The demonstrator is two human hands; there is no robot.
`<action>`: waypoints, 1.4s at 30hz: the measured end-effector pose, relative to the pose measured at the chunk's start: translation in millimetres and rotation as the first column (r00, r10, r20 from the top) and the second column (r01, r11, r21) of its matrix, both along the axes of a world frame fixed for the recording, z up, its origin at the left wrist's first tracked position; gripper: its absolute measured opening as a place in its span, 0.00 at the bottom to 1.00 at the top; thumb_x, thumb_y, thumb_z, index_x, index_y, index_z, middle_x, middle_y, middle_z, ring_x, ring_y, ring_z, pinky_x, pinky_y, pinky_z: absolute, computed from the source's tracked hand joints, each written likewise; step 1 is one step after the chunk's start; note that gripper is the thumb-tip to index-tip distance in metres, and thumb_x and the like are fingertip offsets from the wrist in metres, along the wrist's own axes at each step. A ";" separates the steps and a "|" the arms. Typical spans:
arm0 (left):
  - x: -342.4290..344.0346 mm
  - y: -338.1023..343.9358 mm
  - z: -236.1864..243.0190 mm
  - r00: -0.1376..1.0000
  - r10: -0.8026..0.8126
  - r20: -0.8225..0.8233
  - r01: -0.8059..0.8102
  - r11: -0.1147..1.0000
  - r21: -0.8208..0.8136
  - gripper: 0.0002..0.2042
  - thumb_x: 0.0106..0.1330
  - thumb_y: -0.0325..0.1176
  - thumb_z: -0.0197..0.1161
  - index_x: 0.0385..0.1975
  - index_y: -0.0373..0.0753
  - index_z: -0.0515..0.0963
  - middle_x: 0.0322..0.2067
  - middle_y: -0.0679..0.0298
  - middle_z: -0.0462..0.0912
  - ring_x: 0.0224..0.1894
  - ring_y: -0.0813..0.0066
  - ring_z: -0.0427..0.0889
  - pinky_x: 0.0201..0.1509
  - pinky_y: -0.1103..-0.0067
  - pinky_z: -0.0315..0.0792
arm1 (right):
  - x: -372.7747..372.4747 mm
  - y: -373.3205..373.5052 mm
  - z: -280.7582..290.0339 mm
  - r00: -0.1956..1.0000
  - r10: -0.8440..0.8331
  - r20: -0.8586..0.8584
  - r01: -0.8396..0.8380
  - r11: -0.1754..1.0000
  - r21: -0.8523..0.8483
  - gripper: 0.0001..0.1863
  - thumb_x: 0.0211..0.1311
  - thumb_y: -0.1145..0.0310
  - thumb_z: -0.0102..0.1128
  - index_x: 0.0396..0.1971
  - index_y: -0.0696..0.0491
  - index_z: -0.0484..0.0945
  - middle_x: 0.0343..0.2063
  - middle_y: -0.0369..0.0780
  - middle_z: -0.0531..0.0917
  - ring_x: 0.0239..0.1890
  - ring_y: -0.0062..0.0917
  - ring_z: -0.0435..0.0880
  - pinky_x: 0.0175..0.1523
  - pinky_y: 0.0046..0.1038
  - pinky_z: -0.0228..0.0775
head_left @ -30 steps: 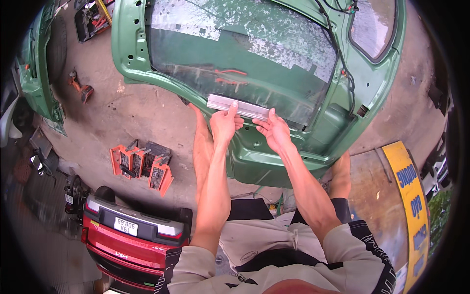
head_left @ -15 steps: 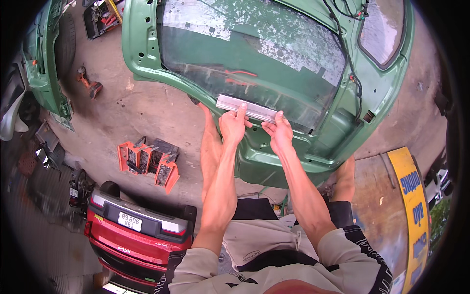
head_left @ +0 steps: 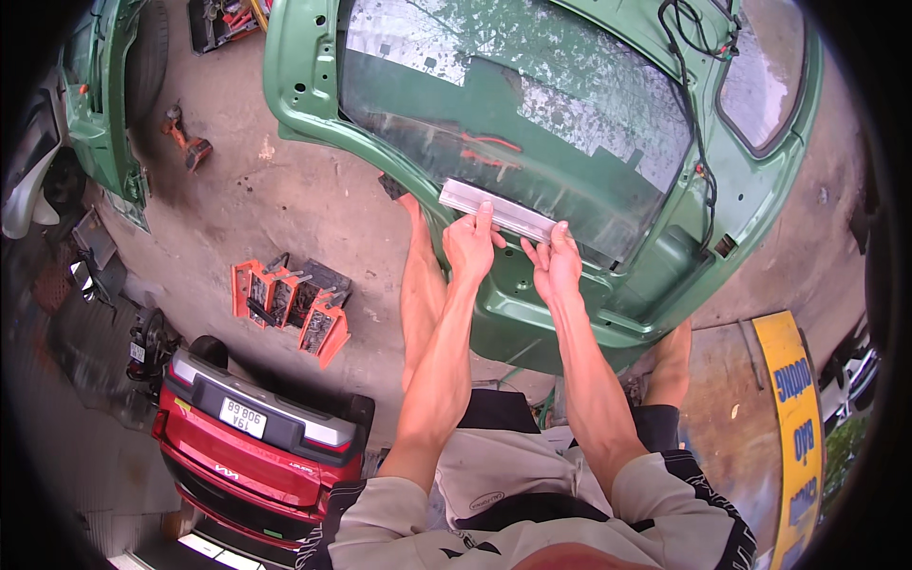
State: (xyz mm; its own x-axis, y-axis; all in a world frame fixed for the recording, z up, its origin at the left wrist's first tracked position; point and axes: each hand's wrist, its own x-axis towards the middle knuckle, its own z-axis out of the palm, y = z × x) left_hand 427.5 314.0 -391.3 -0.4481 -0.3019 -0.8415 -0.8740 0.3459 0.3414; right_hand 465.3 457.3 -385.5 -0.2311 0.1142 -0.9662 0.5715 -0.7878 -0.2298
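Observation:
A silver metal channel strip [head_left: 505, 211] lies slantwise along the lower edge of a window glass [head_left: 570, 180] in a green vehicle door [head_left: 532, 332]. My left hand [head_left: 469, 249] grips the strip near its left half, thumb on top and fingers curled under. Near the strip's right end, my right hand [head_left: 559, 264] pinches it with the thumb up. Both hands are above the door's lower inner panel. The glass carries patchy reflections, and an orange-red curved shape [head_left: 490, 143] shows in it. Whether the strip sits on the glass edge, I cannot tell.
An orange toolbox [head_left: 290, 304] stands opened on the floor at left, with a cordless drill [head_left: 185, 140] farther off. A red car [head_left: 256, 446] is at lower left. A board with a yellow band [head_left: 793, 408] lies at right. Black wiring [head_left: 698, 142] hangs along the door.
The whole view has shifted a little, so the door and hands appear farther right. Both hands keep their hold on the strip, which stays along the glass edge.

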 end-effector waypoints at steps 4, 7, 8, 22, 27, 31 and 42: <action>-3.9 1.9 2.7 0.999 -0.030 -0.014 0.030 1.000 0.005 0.30 0.72 0.55 0.50 0.20 0.34 0.83 0.12 0.64 0.81 0.21 0.70 0.81 0.32 0.72 0.74 | -3.2 -0.1 -1.4 0.999 0.017 -0.033 -0.016 1.000 0.013 0.17 0.75 0.54 0.44 0.37 0.53 0.70 0.18 0.32 0.70 0.12 0.12 0.56 0.48 0.33 0.78; -6.5 1.3 5.2 0.999 -0.050 -0.013 0.050 0.999 -0.011 0.29 0.72 0.54 0.49 0.20 0.34 0.83 0.12 0.64 0.81 0.21 0.69 0.82 0.33 0.71 0.74 | -3.4 -4.8 -0.3 1.000 -0.001 0.016 0.000 0.998 0.063 0.17 0.76 0.54 0.44 0.38 0.53 0.69 0.17 0.32 0.69 0.11 0.13 0.55 0.48 0.32 0.78; -7.9 0.9 5.9 0.998 -0.066 -0.025 0.065 0.998 -0.022 0.29 0.72 0.54 0.49 0.20 0.34 0.83 0.12 0.64 0.81 0.21 0.68 0.82 0.34 0.71 0.74 | -2.5 -5.3 -1.3 1.000 0.013 -0.020 -0.012 0.998 0.061 0.17 0.76 0.54 0.43 0.38 0.54 0.69 0.18 0.32 0.70 0.11 0.13 0.55 0.47 0.32 0.79; -9.1 -1.6 4.6 0.996 -0.078 -0.044 0.079 0.997 0.027 0.29 0.73 0.53 0.51 0.21 0.31 0.82 0.14 0.62 0.82 0.21 0.74 0.80 0.33 0.74 0.74 | -12.0 -26.3 -6.6 0.998 0.052 0.035 -0.059 0.967 0.249 0.23 0.72 0.50 0.50 0.39 0.59 0.69 0.25 0.37 0.74 0.13 0.17 0.67 0.34 0.33 0.83; -13.8 2.1 9.2 0.997 -0.065 -0.032 0.065 0.998 0.003 0.29 0.72 0.53 0.50 0.21 0.32 0.82 0.14 0.63 0.82 0.22 0.73 0.81 0.34 0.74 0.75 | -13.4 -27.3 -5.7 1.000 0.000 0.027 -0.006 0.971 0.241 0.22 0.71 0.50 0.51 0.37 0.58 0.70 0.23 0.34 0.73 0.12 0.12 0.60 0.34 0.34 0.84; -13.0 2.9 9.0 0.996 -0.082 -0.033 0.082 0.997 -0.011 0.29 0.72 0.53 0.50 0.21 0.32 0.83 0.14 0.62 0.82 0.22 0.73 0.81 0.35 0.74 0.75 | -13.3 -26.9 -6.0 1.000 0.024 0.009 -0.025 0.972 0.234 0.21 0.72 0.50 0.51 0.36 0.57 0.71 0.21 0.33 0.72 0.12 0.11 0.58 0.33 0.34 0.84; -12.6 0.4 5.8 1.000 -0.021 0.001 0.021 0.998 0.059 0.26 0.73 0.50 0.48 0.25 0.34 0.84 0.16 0.63 0.84 0.26 0.69 0.83 0.38 0.71 0.74 | -14.5 -24.2 -5.4 0.999 0.016 0.031 -0.022 0.975 0.221 0.20 0.73 0.52 0.51 0.35 0.57 0.73 0.19 0.30 0.68 0.12 0.10 0.54 0.34 0.34 0.85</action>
